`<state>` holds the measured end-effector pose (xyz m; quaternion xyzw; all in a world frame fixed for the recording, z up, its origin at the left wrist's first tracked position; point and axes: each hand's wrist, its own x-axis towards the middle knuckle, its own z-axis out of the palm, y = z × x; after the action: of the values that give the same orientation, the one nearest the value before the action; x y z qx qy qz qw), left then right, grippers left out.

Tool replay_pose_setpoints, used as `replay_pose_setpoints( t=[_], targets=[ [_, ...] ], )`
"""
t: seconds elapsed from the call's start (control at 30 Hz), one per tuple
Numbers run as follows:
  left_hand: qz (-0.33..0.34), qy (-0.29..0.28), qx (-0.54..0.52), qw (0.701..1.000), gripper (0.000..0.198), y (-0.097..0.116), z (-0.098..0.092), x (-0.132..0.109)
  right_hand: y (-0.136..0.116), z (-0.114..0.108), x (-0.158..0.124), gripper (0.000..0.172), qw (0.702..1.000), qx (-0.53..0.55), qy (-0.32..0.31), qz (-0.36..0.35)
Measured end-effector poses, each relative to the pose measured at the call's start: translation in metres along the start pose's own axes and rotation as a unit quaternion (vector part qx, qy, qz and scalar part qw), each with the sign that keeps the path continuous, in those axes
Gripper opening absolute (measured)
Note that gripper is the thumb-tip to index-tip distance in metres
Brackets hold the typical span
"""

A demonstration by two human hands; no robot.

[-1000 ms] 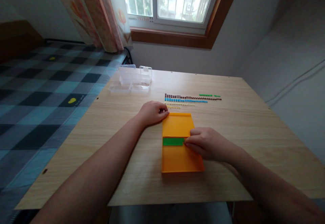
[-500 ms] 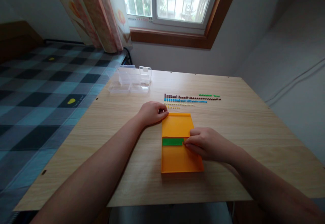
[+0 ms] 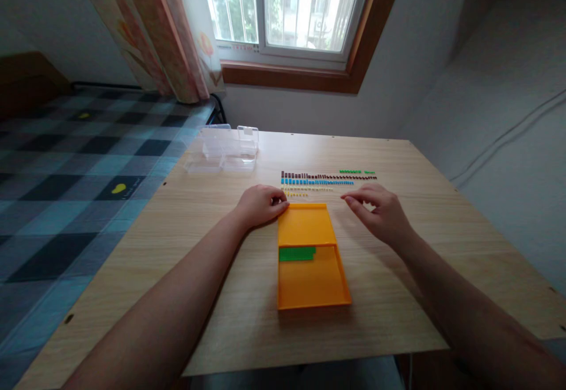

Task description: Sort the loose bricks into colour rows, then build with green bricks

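An orange-yellow shallow box (image 3: pixel 309 288) lies on the table, its two sections split by a crosswise ridge. Green small bricks (image 3: pixel 296 254) sit packed in a strip against that ridge, at the left of the nearer section. My left hand (image 3: pixel 260 205) grips the box's far left corner, thumb on the rim, other fingers curled. To the right of the box, my right hand (image 3: pixel 375 208) hovers with thumb and index finger stretched out and their tips slightly apart; I see nothing between them. Beyond it lie loose green pieces (image 3: pixel 350 171) in a short row.
Rows of tiny brown pieces (image 3: pixel 305 176), blue pieces (image 3: pixel 305 182) and yellow pieces (image 3: pixel 297 195) lie past the box. Clear plastic containers (image 3: pixel 223 157) stand at the table's back left. A checkered bed (image 3: pixel 92 186) borders the left, a window (image 3: pixel 305 12) the back.
My right hand has left the green strip in the box and moved away and to the right, over the table. My left hand stays on the box corner. The view has shifted slightly.
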<state>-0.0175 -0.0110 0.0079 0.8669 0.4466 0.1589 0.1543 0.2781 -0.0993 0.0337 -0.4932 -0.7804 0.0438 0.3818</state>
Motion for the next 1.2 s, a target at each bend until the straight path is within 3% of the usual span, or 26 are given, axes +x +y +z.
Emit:
replay_pose_setpoints(
  t=[0.13,0.27,0.4,0.77,1.2],
  targets=[
    [-0.004,-0.006,0.0,1.0,0.025,0.0,0.0,0.001,0.043,-0.012,0.032,0.019,0.994,-0.1,0.011,0.035],
    [-0.004,-0.007,0.005,1.0,0.025,-0.002,0.001,0.002,0.086,-0.005,0.069,0.021,0.969,-0.209,-0.067,0.116],
    [-0.006,-0.008,0.006,1.0,0.025,-0.003,0.0,0.001,0.111,0.009,0.095,0.025,0.935,-0.262,-0.162,0.174],
    [-0.007,-0.007,-0.001,1.0,0.024,-0.003,0.0,0.001,0.123,0.03,0.106,0.022,0.909,-0.268,-0.221,0.232],
    [-0.013,-0.008,-0.001,1.0,0.024,-0.001,-0.001,0.0,0.125,0.04,0.109,0.019,0.912,-0.277,-0.221,0.205]
  ],
)
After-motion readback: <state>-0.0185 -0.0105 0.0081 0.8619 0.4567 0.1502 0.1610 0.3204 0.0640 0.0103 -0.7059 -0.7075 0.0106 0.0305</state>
